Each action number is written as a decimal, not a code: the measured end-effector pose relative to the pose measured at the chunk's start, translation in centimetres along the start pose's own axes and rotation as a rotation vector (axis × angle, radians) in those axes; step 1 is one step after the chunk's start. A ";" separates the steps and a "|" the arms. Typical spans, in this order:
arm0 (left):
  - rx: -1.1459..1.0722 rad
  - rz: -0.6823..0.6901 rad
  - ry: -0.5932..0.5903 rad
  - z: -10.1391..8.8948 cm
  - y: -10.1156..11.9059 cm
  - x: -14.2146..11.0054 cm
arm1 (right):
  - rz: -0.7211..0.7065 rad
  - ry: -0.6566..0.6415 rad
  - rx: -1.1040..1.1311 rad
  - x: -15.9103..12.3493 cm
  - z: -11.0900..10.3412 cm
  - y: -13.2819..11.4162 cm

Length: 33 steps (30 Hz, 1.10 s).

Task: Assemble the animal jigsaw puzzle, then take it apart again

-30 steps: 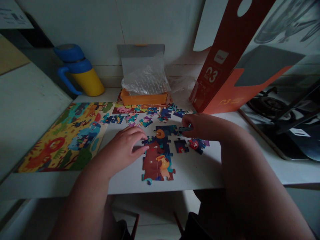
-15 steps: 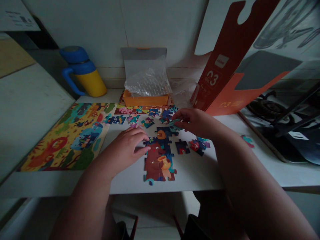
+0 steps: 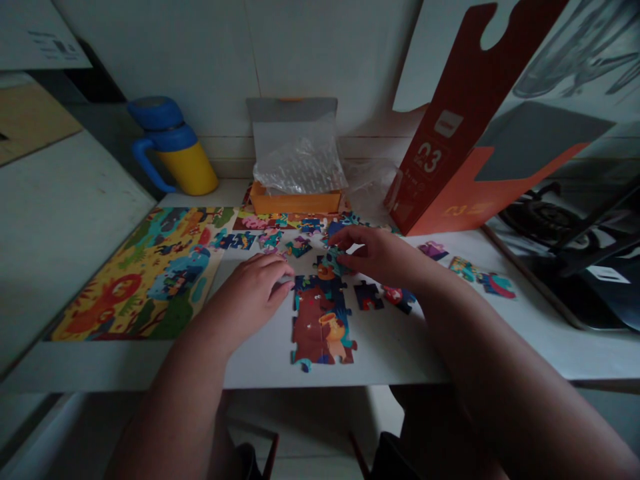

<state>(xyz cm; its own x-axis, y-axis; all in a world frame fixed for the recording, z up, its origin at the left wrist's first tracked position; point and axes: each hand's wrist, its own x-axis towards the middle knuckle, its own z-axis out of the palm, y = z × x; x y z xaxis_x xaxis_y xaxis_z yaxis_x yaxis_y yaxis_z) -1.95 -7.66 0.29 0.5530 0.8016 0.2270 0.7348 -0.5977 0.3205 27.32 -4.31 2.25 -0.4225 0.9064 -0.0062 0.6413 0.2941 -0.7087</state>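
A partly joined jigsaw puzzle (image 3: 316,327) with a brown bear lies on the white table before me. My right hand (image 3: 367,252) pinches a teal puzzle piece (image 3: 334,257) over the top edge of the joined part, by the orange round shape. At the puzzle's left side rests my left hand (image 3: 260,285), holding nothing, its thumb apart from the fingers and the tips close to the upper left edge. A dark loose piece (image 3: 369,295) with a red patch lies just right of the joined part. Beside it is another blue and red piece (image 3: 399,297), partly covered by my right forearm.
A colourful picture sheet (image 3: 145,273) covers the left side. Behind are more loose pieces (image 3: 235,239), an open orange box (image 3: 295,203) with clear plastic, and a blue and yellow jug (image 3: 187,167). A tall red box (image 3: 435,173) and a stove (image 3: 550,227) stand right.
My right hand has moved left with the teal puzzle piece, from the right of the puzzle to above its top edge. My left hand stays in place. The view has shifted slightly.
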 end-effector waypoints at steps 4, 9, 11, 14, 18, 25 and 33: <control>-0.017 0.001 0.003 0.1 -0.1 0.0 | 0.051 0.121 0.064 0.1 -1.5 1.0; -0.008 0.004 0.001 0.1 -0.2 0.0 | 0.220 0.475 0.110 -0.7 -5.3 3.3; -0.007 0.009 0.004 0.2 -0.3 0.0 | 0.299 0.542 0.004 -1.2 -6.2 3.6; -0.019 0.016 0.005 0.3 -0.5 0.0 | 0.386 0.513 -0.154 -1.5 -6.4 3.5; -0.033 0.019 0.000 0.4 -0.7 0.0 | 0.354 0.303 -0.189 -1.1 -5.6 3.3; -0.036 0.019 -0.013 0.3 -0.5 -0.1 | 0.380 0.081 -0.240 -0.8 -4.6 3.2; -0.056 0.038 -0.011 0.2 -0.3 0.0 | 0.396 0.041 -0.197 -0.8 -4.5 3.5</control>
<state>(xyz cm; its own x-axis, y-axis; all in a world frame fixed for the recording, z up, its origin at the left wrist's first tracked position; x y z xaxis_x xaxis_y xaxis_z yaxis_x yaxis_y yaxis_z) -2.04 -7.47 -0.01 0.5845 0.7781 0.2301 0.6905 -0.6259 0.3627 32.84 -2.59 2.94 -0.0967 0.9708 -0.2197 0.8600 -0.0296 -0.5094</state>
